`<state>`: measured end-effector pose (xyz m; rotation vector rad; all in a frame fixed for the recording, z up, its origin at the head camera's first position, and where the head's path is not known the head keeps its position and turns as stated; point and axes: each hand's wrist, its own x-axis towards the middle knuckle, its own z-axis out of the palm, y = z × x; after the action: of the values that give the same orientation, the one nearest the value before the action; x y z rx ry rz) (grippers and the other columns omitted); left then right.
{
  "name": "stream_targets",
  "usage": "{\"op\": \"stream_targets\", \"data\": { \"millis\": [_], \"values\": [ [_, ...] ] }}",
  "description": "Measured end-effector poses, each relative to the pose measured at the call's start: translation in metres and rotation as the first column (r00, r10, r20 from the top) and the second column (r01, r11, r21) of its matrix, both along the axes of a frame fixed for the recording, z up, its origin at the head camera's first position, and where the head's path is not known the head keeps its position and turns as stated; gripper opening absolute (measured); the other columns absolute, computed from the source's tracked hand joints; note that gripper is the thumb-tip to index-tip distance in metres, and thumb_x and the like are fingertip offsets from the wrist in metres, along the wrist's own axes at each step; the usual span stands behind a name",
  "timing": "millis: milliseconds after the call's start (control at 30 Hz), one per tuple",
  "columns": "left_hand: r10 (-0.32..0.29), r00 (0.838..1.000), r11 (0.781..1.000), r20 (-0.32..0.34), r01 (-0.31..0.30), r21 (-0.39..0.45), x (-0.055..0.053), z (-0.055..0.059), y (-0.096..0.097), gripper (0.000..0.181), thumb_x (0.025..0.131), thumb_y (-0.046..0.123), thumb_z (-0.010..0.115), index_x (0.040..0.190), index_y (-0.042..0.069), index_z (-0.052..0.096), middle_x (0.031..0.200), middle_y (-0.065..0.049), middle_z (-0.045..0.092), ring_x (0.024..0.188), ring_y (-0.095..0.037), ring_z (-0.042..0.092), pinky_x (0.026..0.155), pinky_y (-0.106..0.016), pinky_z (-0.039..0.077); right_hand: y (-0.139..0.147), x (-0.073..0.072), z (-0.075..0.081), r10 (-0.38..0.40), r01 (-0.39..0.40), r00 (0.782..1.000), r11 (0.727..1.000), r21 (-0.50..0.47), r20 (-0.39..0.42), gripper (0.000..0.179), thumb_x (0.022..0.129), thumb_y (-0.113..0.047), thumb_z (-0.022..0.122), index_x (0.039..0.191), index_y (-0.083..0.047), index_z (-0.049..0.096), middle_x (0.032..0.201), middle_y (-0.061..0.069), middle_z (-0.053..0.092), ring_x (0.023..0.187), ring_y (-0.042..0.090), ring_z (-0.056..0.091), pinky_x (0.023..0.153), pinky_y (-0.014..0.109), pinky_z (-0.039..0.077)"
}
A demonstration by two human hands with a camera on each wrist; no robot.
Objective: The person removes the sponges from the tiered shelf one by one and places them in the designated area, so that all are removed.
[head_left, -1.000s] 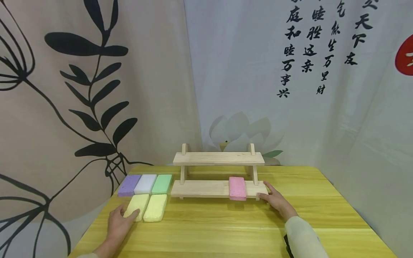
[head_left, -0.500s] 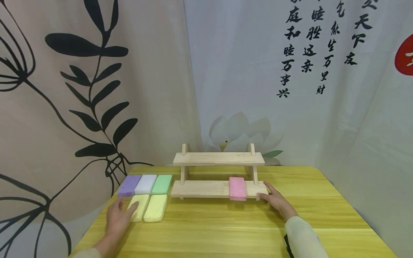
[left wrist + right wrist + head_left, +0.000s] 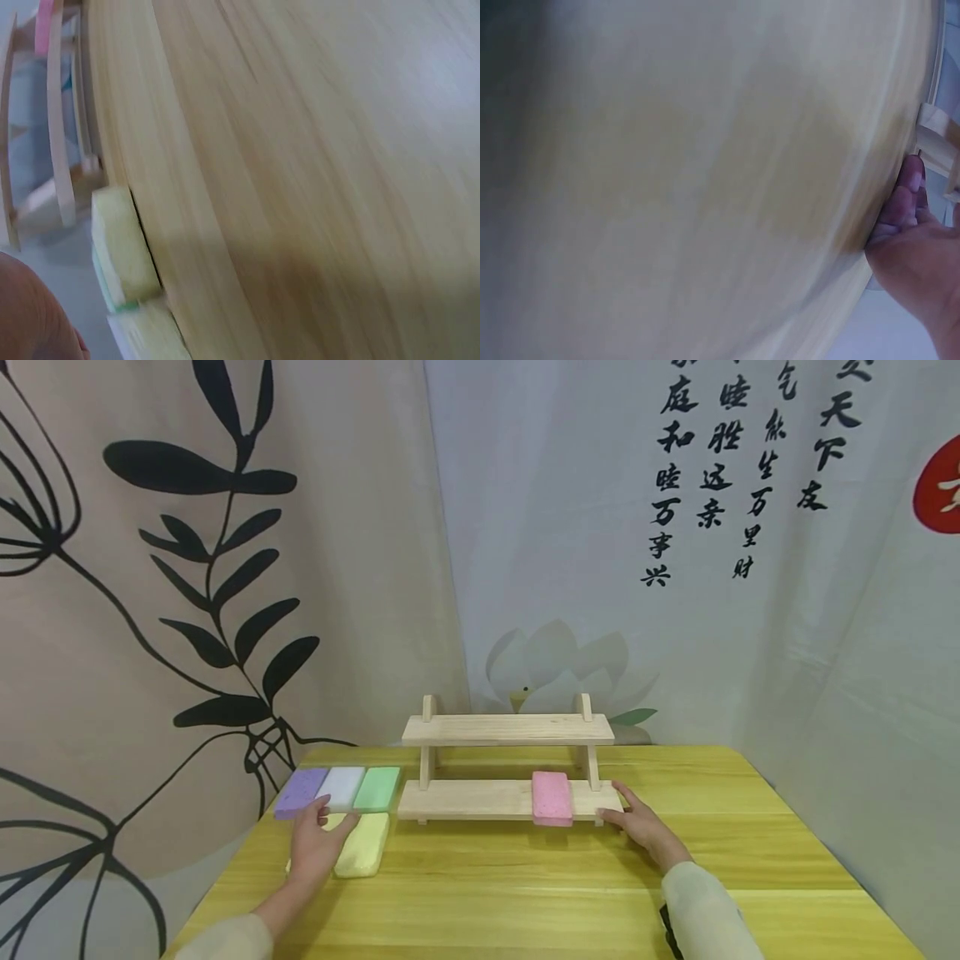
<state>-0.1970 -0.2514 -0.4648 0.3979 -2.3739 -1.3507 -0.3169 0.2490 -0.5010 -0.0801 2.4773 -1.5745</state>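
My left hand hovers over the nearer left yellow sponge, hiding most of it. Its thumb and fingers are spread apart, fingertips by the white sponge and thumb close to the green sponge and the other yellow sponge. Nothing shows between them. A purple sponge lies at the row's left end. My right hand grips the right end of the lower board of a two-tier wooden shelf, thumb at the front edge. On that board, toward the right, rests a pink sponge.
The shelf's upper board carries nothing. All of it stands on a yellow wood-grain table, whose back edge meets a printed curtain with plants and writing.
The left hand first moves slightly off the left yellow sponge, then forward and right over it toward the white and green ones. The right hand stays on the shelf.
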Motion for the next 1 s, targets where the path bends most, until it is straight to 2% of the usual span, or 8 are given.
{"op": "stream_targets", "data": {
  "millis": [333,433,633,867,1000],
  "values": [
    [-0.073,0.997,0.992,-0.021,0.075,0.102,-0.019,-0.004,0.052,0.075,0.091,0.03,0.072,0.147,-0.004,0.035,0.132,-0.022,0.04,0.121,-0.038,0.038,0.097,-0.049,0.038,-0.001,0.0,-0.002,-0.011,0.011,1.0,1.0,0.005,0.007,0.084,0.095,-0.036,0.066,0.159,-0.012,0.016,0.141,0.037,0.04,0.126,0.046,0.045,0.106,0.066,0.029],
    [-0.095,0.995,0.986,-0.036,0.099,0.134,-0.026,-0.005,0.072,0.078,0.091,0.035,0.072,0.147,-0.004,0.035,0.132,-0.021,0.04,0.122,-0.037,0.038,0.096,-0.047,0.04,-0.001,0.0,-0.002,-0.012,0.012,1.0,1.0,0.014,0.007,0.085,0.095,-0.036,0.065,0.159,-0.011,0.015,0.142,0.038,0.039,0.127,0.047,0.044,0.106,0.066,0.028],
    [-0.115,0.99,0.975,-0.081,0.128,0.183,-0.037,-0.007,0.116,0.075,0.089,0.034,0.074,0.144,-0.004,0.04,0.128,-0.021,0.044,0.116,-0.034,0.041,0.09,-0.042,0.042,-0.001,0.0,-0.002,-0.018,0.018,1.0,1.0,0.018,0.008,0.085,0.095,-0.035,0.066,0.159,-0.011,0.016,0.142,0.038,0.039,0.127,0.047,0.044,0.106,0.065,0.029],
    [-0.123,0.987,0.96,-0.107,0.145,0.24,-0.042,-0.003,0.167,0.072,0.087,0.027,0.076,0.141,-0.005,0.042,0.127,-0.022,0.044,0.116,-0.037,0.041,0.089,-0.043,0.043,0.0,-0.001,-0.002,0.001,-0.001,1.0,1.0,0.013,-0.004,0.088,0.094,-0.04,0.065,0.159,-0.01,0.013,0.142,0.038,0.038,0.127,0.047,0.044,0.105,0.065,0.03],
    [-0.137,0.985,0.956,-0.104,0.158,0.245,-0.045,-0.004,0.191,0.075,0.085,0.029,0.078,0.142,-0.004,0.042,0.128,-0.021,0.044,0.119,-0.037,0.041,0.091,-0.045,0.044,-0.002,-0.001,-0.001,-0.002,0.002,1.0,1.0,0.002,0.002,0.087,0.094,-0.037,0.066,0.159,-0.01,0.015,0.143,0.038,0.038,0.127,0.047,0.044,0.106,0.065,0.03]
  ]
}}
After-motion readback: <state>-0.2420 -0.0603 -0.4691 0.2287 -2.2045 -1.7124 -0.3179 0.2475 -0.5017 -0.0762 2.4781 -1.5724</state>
